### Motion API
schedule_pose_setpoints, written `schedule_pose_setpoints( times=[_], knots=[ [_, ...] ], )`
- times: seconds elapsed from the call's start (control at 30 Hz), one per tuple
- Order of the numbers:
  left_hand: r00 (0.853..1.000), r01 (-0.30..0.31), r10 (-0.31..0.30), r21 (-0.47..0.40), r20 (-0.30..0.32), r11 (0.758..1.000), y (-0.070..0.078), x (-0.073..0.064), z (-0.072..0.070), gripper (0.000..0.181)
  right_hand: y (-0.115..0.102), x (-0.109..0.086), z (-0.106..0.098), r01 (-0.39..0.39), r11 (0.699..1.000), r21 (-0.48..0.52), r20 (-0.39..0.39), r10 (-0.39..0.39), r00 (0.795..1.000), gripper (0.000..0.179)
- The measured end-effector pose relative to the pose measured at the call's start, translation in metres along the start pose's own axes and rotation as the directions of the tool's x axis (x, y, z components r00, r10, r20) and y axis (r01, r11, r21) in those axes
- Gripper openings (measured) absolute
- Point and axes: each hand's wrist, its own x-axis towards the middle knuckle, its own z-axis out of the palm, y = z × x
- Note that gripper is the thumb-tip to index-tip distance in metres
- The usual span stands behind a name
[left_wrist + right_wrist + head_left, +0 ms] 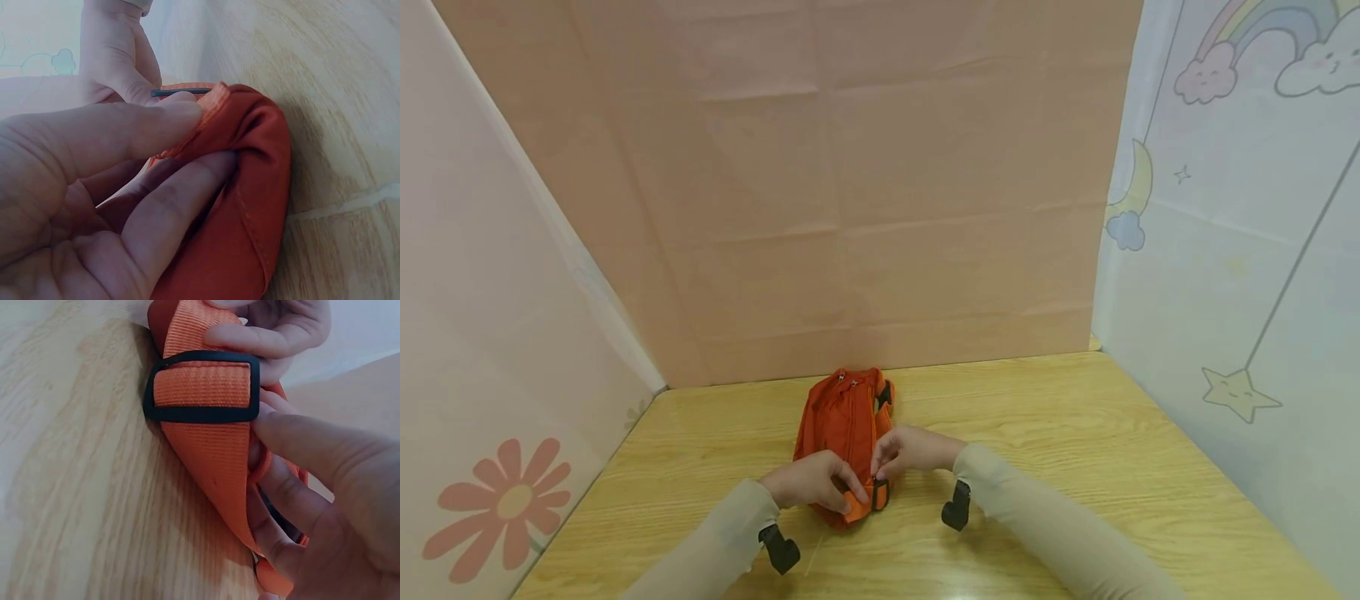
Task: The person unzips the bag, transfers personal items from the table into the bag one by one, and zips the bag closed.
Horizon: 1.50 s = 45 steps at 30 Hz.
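A red zippered bag [832, 429] with orange webbing lies on the table, its long side running away from me. My left hand [816, 481] is at the near end, its thumb and fingers pinching the orange strap [209, 109] and a fold of red fabric. On the bag's right side, my right hand [917, 450] holds the same webbing at a black slider buckle [203, 414]. In the right wrist view the thumb presses the buckle's edge, with fingers behind the strap. Webbing is threaded through the buckle.
The wooden table [1022, 417] extends around the bag. Behind it hangs a creased peach-coloured sheet [880, 208]. Pale printed panels flank both sides, with a flower [514, 502] on the left and a star [1240, 393] on the right.
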Motion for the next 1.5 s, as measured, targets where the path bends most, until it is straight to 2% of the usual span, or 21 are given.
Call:
schedule_pose_setpoints(
  times=[0.13, 0.37, 0.5, 0.8, 0.97, 1.07, 1.17, 1.27, 1.3, 1.43, 1.47, 1.5],
  knots=[
    [1.000, -0.002, 0.003, 0.009, -0.007, 1.000, 0.000, 0.000, -0.001, 0.022, 0.003, 0.004, -0.002, -0.002, 1.000, 0.031, 0.039, 0.001, 0.999, 0.008],
    [1.000, -0.008, 0.008, 0.003, -0.003, 1.000, 0.001, -0.002, -0.001, 0.022, 0.011, 0.014, -0.013, 0.054, 0.999, -0.004, 0.108, -0.053, 0.993, 0.008],
    [1.000, -0.010, 0.010, -0.004, -0.005, 1.000, 0.002, -0.005, 0.000, 0.022, 0.014, 0.017, -0.023, 0.048, 0.998, -0.032, 0.101, -0.045, 0.994, 0.008],
    [0.999, -0.025, 0.024, -0.023, -0.026, 0.999, 0.003, -0.006, -0.002, 0.021, 0.022, 0.032, -0.040, 0.035, 0.996, -0.085, 0.023, -0.033, 0.999, 0.008],
    [0.999, -0.027, 0.026, -0.025, -0.026, 0.999, 0.002, -0.005, -0.002, 0.020, 0.028, 0.038, -0.046, 0.014, 0.996, -0.088, -0.081, -0.021, 0.997, 0.008],
    [1.000, -0.015, 0.015, -0.020, -0.021, 1.000, 0.001, -0.005, -0.002, 0.019, 0.033, 0.039, -0.048, -0.014, 0.997, -0.077, -0.183, 0.000, 0.983, 0.008],
    [1.000, -0.008, 0.008, -0.016, -0.007, 1.000, 0.003, -0.009, 0.000, 0.019, 0.041, 0.042, -0.049, -0.043, 0.997, -0.065, -0.298, 0.022, 0.954, 0.008],
    [1.000, -0.019, 0.019, 0.004, 0.012, 1.000, 0.005, -0.012, 0.003, 0.019, 0.053, 0.045, -0.050, -0.090, 0.996, -0.019, -0.425, 0.074, 0.902, 0.007],
    [0.999, -0.026, 0.026, 0.014, 0.019, 1.000, 0.006, -0.012, 0.003, 0.020, 0.057, 0.046, -0.051, -0.106, 0.994, -0.004, -0.469, 0.091, 0.878, 0.006],
    [0.998, -0.043, 0.041, 0.059, 0.043, 0.997, 0.005, -0.010, 0.005, 0.021, 0.071, 0.043, -0.057, -0.172, 0.979, 0.112, -0.628, 0.204, 0.751, 0.006],
    [0.998, -0.045, 0.042, 0.069, 0.046, 0.997, 0.005, -0.009, 0.005, 0.021, 0.073, 0.041, -0.059, -0.180, 0.975, 0.132, -0.654, 0.222, 0.723, 0.006],
    [0.998, -0.045, 0.041, 0.071, 0.049, 0.996, 0.006, -0.009, 0.005, 0.022, 0.075, 0.039, -0.061, -0.177, 0.971, 0.161, -0.669, 0.240, 0.704, 0.006]
  ],
)
